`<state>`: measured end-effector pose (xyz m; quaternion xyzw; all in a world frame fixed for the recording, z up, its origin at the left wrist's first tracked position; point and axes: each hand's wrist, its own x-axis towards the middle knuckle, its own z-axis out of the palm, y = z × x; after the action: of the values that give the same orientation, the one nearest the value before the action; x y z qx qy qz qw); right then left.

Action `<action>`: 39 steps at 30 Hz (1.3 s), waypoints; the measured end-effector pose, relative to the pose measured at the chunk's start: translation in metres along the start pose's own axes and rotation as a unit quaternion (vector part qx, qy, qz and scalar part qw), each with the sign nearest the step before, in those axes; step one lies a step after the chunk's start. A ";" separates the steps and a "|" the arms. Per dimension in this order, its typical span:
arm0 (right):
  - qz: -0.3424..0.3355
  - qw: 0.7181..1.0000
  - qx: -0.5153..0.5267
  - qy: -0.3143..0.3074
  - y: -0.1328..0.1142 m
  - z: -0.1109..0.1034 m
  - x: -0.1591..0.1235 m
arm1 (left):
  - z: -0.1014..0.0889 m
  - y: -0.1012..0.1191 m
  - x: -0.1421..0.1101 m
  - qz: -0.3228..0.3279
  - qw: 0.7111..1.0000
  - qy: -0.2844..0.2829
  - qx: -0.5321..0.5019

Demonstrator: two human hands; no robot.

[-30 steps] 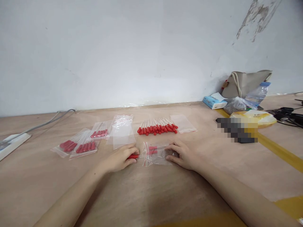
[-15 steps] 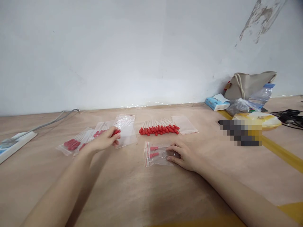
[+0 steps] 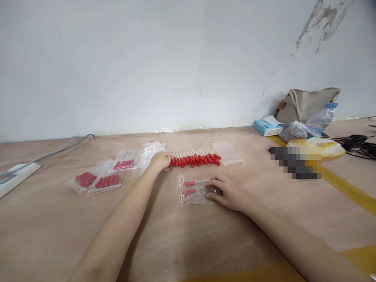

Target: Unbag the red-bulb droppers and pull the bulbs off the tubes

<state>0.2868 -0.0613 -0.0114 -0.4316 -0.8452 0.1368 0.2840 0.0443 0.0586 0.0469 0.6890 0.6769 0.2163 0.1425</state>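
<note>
A row of glass droppers with red rubber bulbs (image 3: 196, 159) lies on the wooden tabletop (image 3: 182, 239). My left hand (image 3: 160, 160) reaches to the row's left end, fingers curled in a pinch on the end dropper. My right hand (image 3: 228, 192) rests on the right end of a clear zip bag (image 3: 192, 191), thumb and fingers holding it against the table. That bag holds two red-bulb droppers and its red-striped mouth points left.
Filled zip bags of droppers (image 3: 101, 178) and empty bags (image 3: 149, 153) lie at the left, another empty bag (image 3: 227, 153) at the right. A power strip (image 3: 16, 175) sits far left. A tissue box (image 3: 267, 126), cloth bag (image 3: 307, 103) and cables (image 3: 357, 143) crowd the right.
My left hand left the mouth of the bag, swung out left over the filled bags, then came back to the left end of the dropper row. The right hand stayed on the bag.
</note>
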 end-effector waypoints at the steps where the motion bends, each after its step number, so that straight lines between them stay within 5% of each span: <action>1: -0.002 1.000 0.001 0.003 0.000 0.000 0.000 | -0.002 -0.001 0.001 -0.009 1.000 -0.013 0.015; 5: -0.005 1.000 -0.002 0.008 0.000 0.001 0.000 | -0.013 -0.007 0.000 -0.041 0.994 -0.061 0.076; 8: -0.005 1.000 -0.005 0.007 0.000 0.000 0.000 | -0.020 -0.012 -0.014 -0.042 0.991 -0.033 0.122; 12: -0.014 1.000 -0.015 0.010 0.000 0.000 0.002 | -0.017 -0.020 -0.056 0.115 0.984 0.076 0.111; 15: -0.021 0.999 -0.017 0.023 0.003 0.002 0.003 | -0.006 -0.028 -0.090 0.238 0.971 0.018 -0.010; 19: -0.032 0.999 -0.010 0.031 0.008 0.006 0.006 | 0.010 -0.031 -0.114 0.261 0.952 -0.080 -0.137; 30: -0.040 0.999 0.031 -0.003 0.003 0.004 0.006 | 0.016 -0.022 -0.113 0.317 0.934 -0.106 -0.125; 39: -0.030 0.999 0.019 0.014 0.005 0.007 0.003 | 0.012 -0.032 -0.115 0.370 0.921 -0.048 -0.116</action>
<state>0.2844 -0.0557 -0.0178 -0.4021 -0.8512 0.1380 0.3077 0.0236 -0.0533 0.0085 0.8785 0.3365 0.2971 0.1635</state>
